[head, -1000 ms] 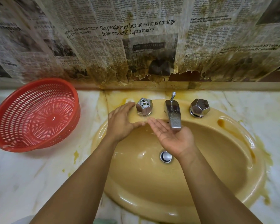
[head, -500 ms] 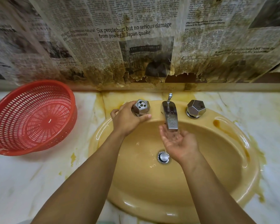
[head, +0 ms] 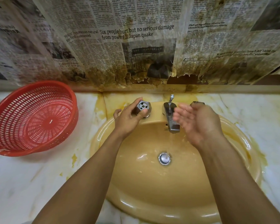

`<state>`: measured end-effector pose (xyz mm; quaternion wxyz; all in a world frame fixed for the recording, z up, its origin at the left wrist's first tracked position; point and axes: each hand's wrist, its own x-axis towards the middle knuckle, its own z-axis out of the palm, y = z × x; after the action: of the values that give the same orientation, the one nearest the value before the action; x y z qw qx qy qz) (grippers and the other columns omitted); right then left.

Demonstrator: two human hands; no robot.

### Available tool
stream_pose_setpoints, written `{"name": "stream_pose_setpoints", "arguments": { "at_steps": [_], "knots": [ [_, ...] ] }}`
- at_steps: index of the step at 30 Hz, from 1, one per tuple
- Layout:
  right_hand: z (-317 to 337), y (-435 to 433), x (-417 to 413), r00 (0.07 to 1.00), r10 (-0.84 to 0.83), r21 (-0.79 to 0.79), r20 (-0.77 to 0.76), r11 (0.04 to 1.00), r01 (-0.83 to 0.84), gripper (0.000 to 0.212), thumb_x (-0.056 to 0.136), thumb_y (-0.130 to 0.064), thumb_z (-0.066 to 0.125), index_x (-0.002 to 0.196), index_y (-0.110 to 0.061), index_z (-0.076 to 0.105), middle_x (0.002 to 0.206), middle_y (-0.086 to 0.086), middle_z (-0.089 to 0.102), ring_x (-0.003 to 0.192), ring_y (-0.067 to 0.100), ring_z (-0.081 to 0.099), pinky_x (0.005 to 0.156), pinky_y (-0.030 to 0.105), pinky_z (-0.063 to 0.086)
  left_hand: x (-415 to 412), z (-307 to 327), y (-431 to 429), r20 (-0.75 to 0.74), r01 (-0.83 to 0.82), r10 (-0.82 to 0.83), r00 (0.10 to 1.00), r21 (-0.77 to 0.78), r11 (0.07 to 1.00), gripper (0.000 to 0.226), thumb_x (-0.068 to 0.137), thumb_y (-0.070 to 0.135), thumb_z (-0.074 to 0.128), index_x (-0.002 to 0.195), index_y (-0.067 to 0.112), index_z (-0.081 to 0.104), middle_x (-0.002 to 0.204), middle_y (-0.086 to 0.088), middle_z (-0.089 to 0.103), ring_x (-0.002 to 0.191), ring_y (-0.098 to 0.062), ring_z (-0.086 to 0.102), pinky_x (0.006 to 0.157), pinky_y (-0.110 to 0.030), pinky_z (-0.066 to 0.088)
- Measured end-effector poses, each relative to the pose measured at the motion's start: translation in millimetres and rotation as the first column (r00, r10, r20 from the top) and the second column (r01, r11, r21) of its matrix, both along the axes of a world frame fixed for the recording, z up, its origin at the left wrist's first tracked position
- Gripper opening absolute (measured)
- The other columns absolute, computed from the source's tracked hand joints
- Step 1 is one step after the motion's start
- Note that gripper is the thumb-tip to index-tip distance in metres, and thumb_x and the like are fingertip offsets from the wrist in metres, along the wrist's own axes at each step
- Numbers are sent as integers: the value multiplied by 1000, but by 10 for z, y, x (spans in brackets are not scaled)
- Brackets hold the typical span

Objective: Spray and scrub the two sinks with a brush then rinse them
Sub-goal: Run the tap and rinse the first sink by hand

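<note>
Yellow ceramic fills my view: the sink (head: 176, 188) sits in a pale marble counter (head: 31, 178) stained yellow around the rim. My left hand (head: 128, 120) grips the left tap handle (head: 143, 107), fingers curled around its faceted metal sides. My right hand (head: 197, 122) hangs empty with its fingers spread loosely, palm turned toward the faucet (head: 170, 117), just beside the spout; its fingertips are blurred. Water runs from the spout into the bowl toward the drain (head: 164, 158). I see a red plastic basket (head: 32, 117) on the counter to the left, well apart from the sink. Stained newspaper (head: 136, 42) covers the wall behind.
</note>
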<state>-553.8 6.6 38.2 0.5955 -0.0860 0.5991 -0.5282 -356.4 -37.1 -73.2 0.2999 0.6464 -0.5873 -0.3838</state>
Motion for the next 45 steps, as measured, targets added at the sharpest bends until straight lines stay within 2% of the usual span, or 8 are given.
{"name": "stream_pose_setpoints", "arguments": {
  "at_steps": [5,9,16,19,23,27,38,45],
  "knots": [
    [300,-403,339,926,369,-77,-86,924,-375,30,108,-14,43,117,10,59,113,29,68,104,38,71,93,43,60,-139,-26,-143,-169,-97,99,981,19,995,28,95,52,52,118,46,67,114,20,71,120,-6,50,121,-50,27],
    [345,-466,395,852,486,-25,-193,866,-500,33,109,-17,43,120,9,59,115,27,67,107,37,69,97,45,58,-88,-111,-282,-290,-27,39,956,47,999,34,83,51,61,109,32,73,107,7,76,104,-19,68,101,-46,52],
    [-160,-92,54,941,-75,41,-330,995,94,27,99,-10,45,99,-3,71,87,16,69,62,18,64,56,25,53,-130,-214,-321,-166,19,-9,986,58,998,22,100,46,42,114,47,58,124,0,63,123,-32,54,106,-46,46],
    [-594,186,21,985,-173,228,14,960,165,25,104,-13,40,109,-3,62,95,18,66,86,27,67,72,34,54,-220,-220,-234,-17,-23,22,1000,-64,998,31,108,39,34,131,32,55,131,-2,53,127,-27,43,115,-44,32],
    [-768,218,188,798,-224,222,560,968,116,49,110,-25,33,133,16,47,118,36,64,124,48,57,107,52,46,-15,-209,-52,257,137,-94,962,-154,978,64,103,61,26,150,20,39,141,-6,43,134,-24,37,115,-38,23],
    [-684,87,260,655,-211,155,726,977,144,50,108,-22,30,127,19,51,125,41,60,125,53,55,112,53,42,482,-407,128,696,418,-261,669,-62,906,80,101,67,35,164,25,8,172,2,5,157,-19,8,124,-44,10],
    [-516,418,-202,932,-156,229,329,970,81,29,105,-17,39,99,-2,64,80,8,69,77,20,65,54,25,59,364,-350,332,805,297,-177,566,0,955,74,106,57,28,164,23,-2,172,2,-8,158,-27,1,123,-56,12],
    [52,-59,51,971,183,-45,155,983,-178,35,107,-13,40,125,13,55,115,30,69,106,40,71,86,42,62,189,-316,117,806,310,-213,552,39,950,93,95,71,44,162,19,7,171,-3,3,155,-30,9,119,-59,18]
  ]
}}
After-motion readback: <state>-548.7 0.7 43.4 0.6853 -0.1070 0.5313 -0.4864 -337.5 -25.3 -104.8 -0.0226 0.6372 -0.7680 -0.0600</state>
